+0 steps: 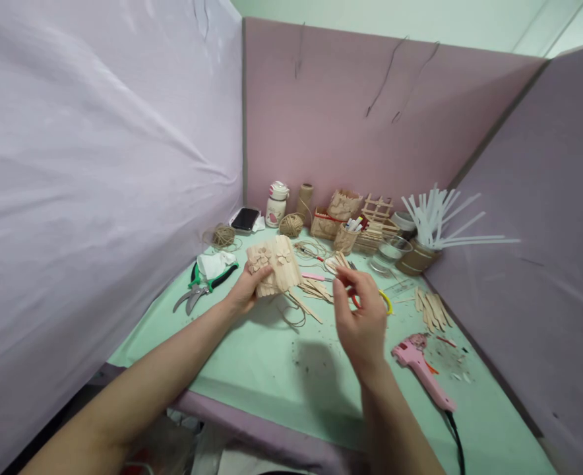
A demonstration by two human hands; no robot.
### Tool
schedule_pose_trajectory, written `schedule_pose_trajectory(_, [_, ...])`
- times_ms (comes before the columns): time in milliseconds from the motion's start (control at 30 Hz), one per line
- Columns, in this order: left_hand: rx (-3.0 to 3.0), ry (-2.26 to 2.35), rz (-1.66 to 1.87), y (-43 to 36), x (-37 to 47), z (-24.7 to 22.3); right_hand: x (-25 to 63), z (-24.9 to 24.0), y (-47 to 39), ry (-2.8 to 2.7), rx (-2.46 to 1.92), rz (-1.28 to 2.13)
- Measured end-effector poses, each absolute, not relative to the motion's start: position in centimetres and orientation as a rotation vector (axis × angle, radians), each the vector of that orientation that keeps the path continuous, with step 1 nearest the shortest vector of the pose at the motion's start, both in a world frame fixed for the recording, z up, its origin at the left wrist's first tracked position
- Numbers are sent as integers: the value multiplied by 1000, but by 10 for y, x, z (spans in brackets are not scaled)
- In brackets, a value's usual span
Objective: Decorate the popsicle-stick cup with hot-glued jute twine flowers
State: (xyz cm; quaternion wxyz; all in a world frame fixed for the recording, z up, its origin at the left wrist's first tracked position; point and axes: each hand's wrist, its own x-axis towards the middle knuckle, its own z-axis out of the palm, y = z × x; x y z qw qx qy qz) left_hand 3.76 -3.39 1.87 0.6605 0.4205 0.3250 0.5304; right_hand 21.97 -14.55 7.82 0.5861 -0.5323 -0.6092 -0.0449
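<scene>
In the middle of the frame, the left hand (245, 288) grasps a small wooden piece (287, 272), with the thumb lying over its front. The piece is held tilted above the desk (252, 379), and two flowers (282, 249) made of thin wooden petals sit side by side on its upper part.

Right of centre, the right hand (363, 316) is raised, with its thumb and fingers bent close together; I cannot tell whether anything small is pinched between the tips. It is apart from the wooden piece. Scissors (387, 303) with a yellow handle show partly behind it.

At the lower right lies a pink glue gun (423, 376), its black cord running to the bottom edge. Above it, flat wooden sticks (432, 310) lie in a loose group. Further up, white sticks (430, 218) fan out of a brown pot (417, 259), beside a glass bowl (388, 258).

Left of the wooden piece are green-handled pruning shears (192, 298), with a phone (245, 219) and a white bottle (276, 206) further up.
</scene>
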Motion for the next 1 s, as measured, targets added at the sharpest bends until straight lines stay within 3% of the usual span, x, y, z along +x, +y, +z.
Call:
schedule_pose_trajectory(133, [855,699,1187,-36,37,22,292,75,-198,-1565,-1591,-28])
schedule_pose_trajectory(367, [850,627,1179,-34,33,21,424,-6,-259,-1508,-2333,-151])
schedule_pose_trajectory(633, [854,607,1211,-29,29,15,412,-20,-248,-1490,-2550,259])
schedule_pose_trajectory(833, [867,605,1203,-28,30,13,409,-25,-245,-1424,-2446,83])
schedule_pose_trajectory(1000, [867,599,1206,-29,30,12,400,-14,-236,-1412,-2434,192])
